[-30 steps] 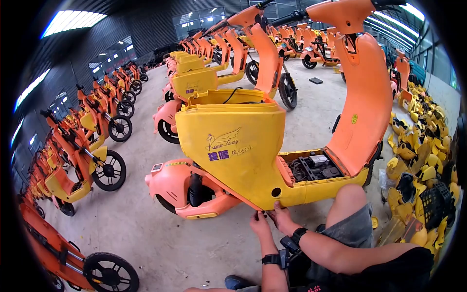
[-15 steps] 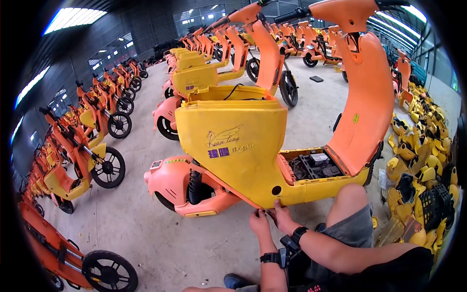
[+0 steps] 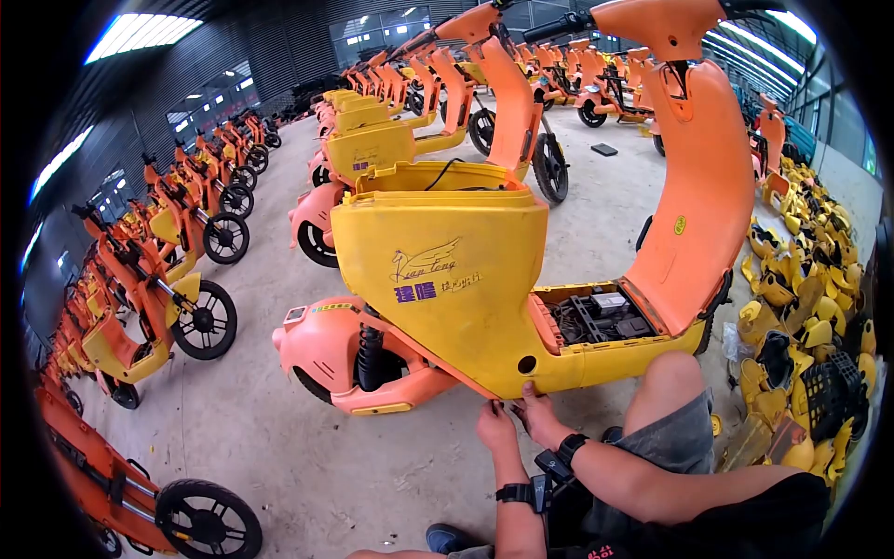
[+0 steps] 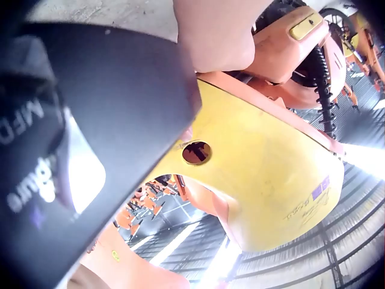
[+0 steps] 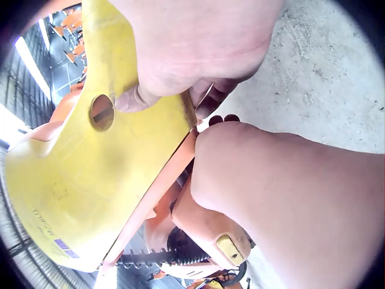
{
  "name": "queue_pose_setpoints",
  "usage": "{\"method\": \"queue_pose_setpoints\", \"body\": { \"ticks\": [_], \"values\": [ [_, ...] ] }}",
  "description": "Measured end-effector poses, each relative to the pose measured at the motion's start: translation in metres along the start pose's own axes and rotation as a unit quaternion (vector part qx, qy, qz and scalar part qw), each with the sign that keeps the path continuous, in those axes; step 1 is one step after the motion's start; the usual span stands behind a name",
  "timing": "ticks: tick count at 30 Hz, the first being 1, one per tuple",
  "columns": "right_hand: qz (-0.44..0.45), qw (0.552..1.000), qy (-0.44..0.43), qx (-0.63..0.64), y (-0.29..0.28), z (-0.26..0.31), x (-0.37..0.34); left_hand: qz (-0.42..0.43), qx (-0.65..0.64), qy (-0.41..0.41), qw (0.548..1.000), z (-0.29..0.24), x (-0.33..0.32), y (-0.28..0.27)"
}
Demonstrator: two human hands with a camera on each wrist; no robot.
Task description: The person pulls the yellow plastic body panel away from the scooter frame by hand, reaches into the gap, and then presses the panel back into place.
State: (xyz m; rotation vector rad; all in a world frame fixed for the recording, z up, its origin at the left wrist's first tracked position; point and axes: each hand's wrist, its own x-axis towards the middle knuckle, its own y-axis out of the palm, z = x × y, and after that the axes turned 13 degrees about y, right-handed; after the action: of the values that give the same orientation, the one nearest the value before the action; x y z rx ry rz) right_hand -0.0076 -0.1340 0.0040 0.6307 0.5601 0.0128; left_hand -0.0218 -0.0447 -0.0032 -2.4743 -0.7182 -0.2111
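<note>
Yellow panel gripped from below
Right hand pinches it, thumb outside, apparently for steadiness. Left hand curls alongside; its hold cannot be told.

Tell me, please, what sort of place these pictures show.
It is probably a vehicle workshop or storage hall. Rows of orange and yellow scooters stand inside, loose yellow panels lie heaped to one side, and the nearest scooter has an open compartment in its footboard.

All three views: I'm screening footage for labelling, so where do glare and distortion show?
Head: fisheye bending, black surround, bright white roof panels; left wrist: white glare beside the yellow plastic scooter body; right wrist: white glare at the left edge, dark corners.
</note>
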Motion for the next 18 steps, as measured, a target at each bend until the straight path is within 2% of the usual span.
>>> {"method": "queue_pose_setpoints", "body": {
  "ticks": [3, 10, 12, 16, 18],
  "values": [
    [-0.020, 1.000, -0.005, 0.007, 0.002, 0.000, -0.002, 0.026, 0.042, 0.017, 0.999, 0.002, 0.001, 0.001],
    [-0.025, 1.000, 0.004, -0.011, 0.004, 0.000, -0.002, 0.054, 0.054, 0.019, 0.997, 0.012, 0.003, 0.004],
    [-0.016, 1.000, -0.009, -0.005, 0.004, 0.000, -0.002, 0.051, -0.003, 0.050, 0.997, 0.018, 0.004, 0.004],
    [-0.002, 1.000, -0.007, -0.028, 0.005, 0.003, -0.004, 0.037, -0.038, 0.050, 0.997, 0.023, 0.004, 0.003],
    [0.004, 1.000, -0.011, -0.027, 0.005, 0.004, -0.005, 0.047, -0.050, 0.082, 0.994, 0.027, 0.004, 0.001]
  ]
}}
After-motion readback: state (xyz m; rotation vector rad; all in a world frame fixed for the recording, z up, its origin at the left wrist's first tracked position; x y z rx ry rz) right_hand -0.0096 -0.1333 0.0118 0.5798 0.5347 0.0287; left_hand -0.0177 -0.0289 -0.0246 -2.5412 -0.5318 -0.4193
